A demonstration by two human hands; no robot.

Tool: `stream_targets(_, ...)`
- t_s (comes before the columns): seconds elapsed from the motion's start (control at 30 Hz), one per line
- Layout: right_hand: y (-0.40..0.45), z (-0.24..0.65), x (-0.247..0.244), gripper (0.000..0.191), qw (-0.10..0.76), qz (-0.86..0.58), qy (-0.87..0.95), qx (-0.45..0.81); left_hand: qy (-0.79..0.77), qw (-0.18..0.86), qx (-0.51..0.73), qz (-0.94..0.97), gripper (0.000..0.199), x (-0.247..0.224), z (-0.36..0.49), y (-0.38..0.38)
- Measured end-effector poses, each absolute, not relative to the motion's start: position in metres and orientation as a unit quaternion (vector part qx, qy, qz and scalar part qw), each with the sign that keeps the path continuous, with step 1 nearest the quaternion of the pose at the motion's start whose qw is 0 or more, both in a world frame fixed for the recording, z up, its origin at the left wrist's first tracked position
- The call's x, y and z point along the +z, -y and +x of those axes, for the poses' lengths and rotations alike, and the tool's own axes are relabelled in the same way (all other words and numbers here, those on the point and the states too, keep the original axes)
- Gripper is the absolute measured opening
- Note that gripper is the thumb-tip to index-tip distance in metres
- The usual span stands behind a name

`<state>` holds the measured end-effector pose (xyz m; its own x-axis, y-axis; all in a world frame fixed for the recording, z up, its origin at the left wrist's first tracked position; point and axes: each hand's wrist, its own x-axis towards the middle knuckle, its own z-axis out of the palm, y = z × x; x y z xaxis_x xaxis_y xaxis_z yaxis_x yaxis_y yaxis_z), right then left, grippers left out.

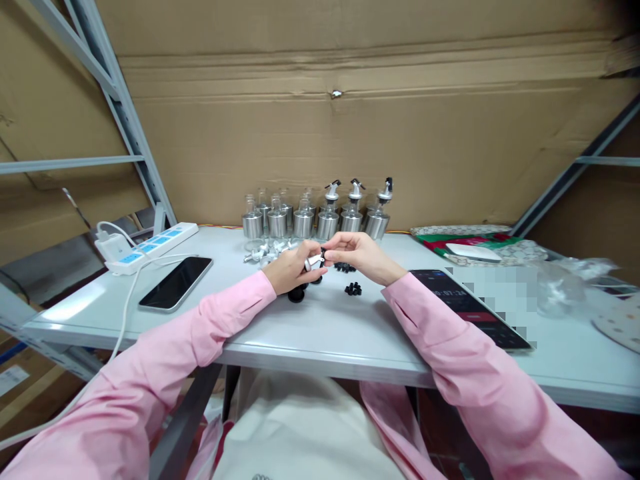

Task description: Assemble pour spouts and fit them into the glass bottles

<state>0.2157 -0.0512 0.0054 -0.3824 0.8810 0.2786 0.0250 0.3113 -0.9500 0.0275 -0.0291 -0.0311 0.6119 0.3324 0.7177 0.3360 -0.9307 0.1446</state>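
My left hand (291,269) is closed around a white pour spout (315,262), held just above the table. At the spout's tip my right hand (357,255) pinches a small black part (323,254), which touches the spout; its exact shape is partly hidden by the fingers. Below my left hand lie round black caps (296,294). A small heap of black pieces (353,289) rests to the right, with more black pieces (345,267) under my right hand. Several loose white spouts (265,251) lie behind my left hand.
Glass bottles with steel sleeves (303,224) stand in rows at the back, three topped with spouts (355,189). At left are a phone (177,284) and a power strip (159,245). A tablet showing a timer (470,307) and a plastic bag (560,290) are at right.
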Motion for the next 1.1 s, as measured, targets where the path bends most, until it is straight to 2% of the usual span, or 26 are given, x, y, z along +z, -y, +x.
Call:
stream_targets(0.2, 0.0494, 0.2149, 0.0039, 0.024, 0.440, -0.349, 0.671, 0.483, 0.195, 0.009, -0.378, -0.905, 0.021, -0.0322, 0.0273, 0.0273)
stream_targets(0.43, 0.0474, 0.2183, 0.0036, 0.024, 0.441, -0.331, 0.655, 0.517, 0.216, 0.015, -0.408, -0.887, 0.015, -0.0296, 0.0243, 0.0242)
stream_targets(0.67, 0.0422, 0.2222, -0.0011, 0.028, 0.395, -0.309, 0.691, 0.521, 0.235, 0.006, -0.402, -0.885, 0.018, -0.0252, 0.0212, 0.0253)
stream_targets(0.93, 0.0457, 0.2200, 0.0017, 0.023, 0.408, -0.313, 0.697, 0.500, 0.178, 0.019, -0.385, -0.906, 0.033, -0.0272, 0.0230, 0.0256)
stream_targets(1.1, 0.0462, 0.2186, 0.0026, 0.023, 0.420, -0.313, 0.691, 0.498, 0.182, 0.003, -0.401, -0.898, 0.025, -0.0250, 0.0245, 0.0279)
